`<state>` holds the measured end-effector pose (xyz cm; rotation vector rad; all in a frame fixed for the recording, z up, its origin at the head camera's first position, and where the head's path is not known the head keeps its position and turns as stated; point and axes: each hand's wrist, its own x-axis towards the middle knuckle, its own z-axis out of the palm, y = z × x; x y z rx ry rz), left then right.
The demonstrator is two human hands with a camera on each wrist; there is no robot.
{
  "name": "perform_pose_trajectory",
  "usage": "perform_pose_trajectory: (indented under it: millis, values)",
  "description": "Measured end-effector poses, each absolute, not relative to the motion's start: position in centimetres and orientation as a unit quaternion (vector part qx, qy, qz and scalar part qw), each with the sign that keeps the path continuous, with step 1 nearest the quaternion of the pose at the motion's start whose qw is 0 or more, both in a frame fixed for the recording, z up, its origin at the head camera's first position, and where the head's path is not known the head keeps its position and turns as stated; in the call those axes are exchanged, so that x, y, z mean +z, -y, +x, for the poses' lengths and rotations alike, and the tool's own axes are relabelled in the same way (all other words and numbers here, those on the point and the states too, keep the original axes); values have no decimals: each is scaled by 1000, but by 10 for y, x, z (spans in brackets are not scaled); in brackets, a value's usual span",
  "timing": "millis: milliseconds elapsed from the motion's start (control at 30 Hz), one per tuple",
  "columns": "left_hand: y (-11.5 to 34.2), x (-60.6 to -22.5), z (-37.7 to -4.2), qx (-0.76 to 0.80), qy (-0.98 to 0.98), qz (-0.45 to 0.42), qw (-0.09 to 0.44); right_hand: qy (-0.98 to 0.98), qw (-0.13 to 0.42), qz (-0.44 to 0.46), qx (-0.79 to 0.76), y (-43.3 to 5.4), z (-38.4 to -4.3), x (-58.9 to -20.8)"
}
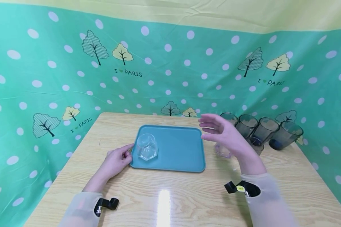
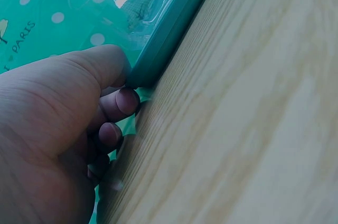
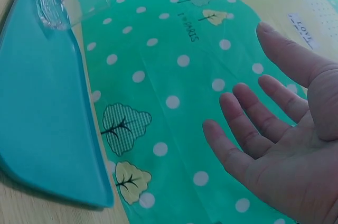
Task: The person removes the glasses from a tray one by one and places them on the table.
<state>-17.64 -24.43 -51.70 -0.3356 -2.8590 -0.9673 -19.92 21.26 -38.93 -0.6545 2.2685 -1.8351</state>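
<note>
My left hand (image 1: 117,160) pinches the left edge of a blue rectangular tray (image 1: 179,148). In the left wrist view the thumb lies against the tray's rim (image 2: 163,39), with the fingers curled below it. A clear drinking glass with an angular base (image 1: 147,151) stands on the tray's left part. My right hand (image 1: 222,132) hovers beyond the tray's right edge, holding nothing. The right wrist view shows its fingers (image 3: 243,123) spread and slightly bent. Partly hidden behind that hand, a clear glass (image 1: 223,151) shows its pinkish base on the table.
Several dark grey tumblers (image 1: 268,127) stand or lean in a row at the table's back right. A shorter dark glass (image 1: 256,145) is in front of them. Green dotted cloth (image 1: 170,72) hangs behind the wooden table (image 1: 187,198).
</note>
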Motion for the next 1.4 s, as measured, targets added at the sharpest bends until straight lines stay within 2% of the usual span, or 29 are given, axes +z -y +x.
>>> perform_pose_trajectory:
  millis: [467, 1400]
  values:
    - [245, -519, -177, -317, 941, -106, 49, -728, 114, -224, -638, -169, -207, -391]
    - [242, -516, -174, -325, 936, -116, 64, -731, 109, -242, -629, -85, -216, -405]
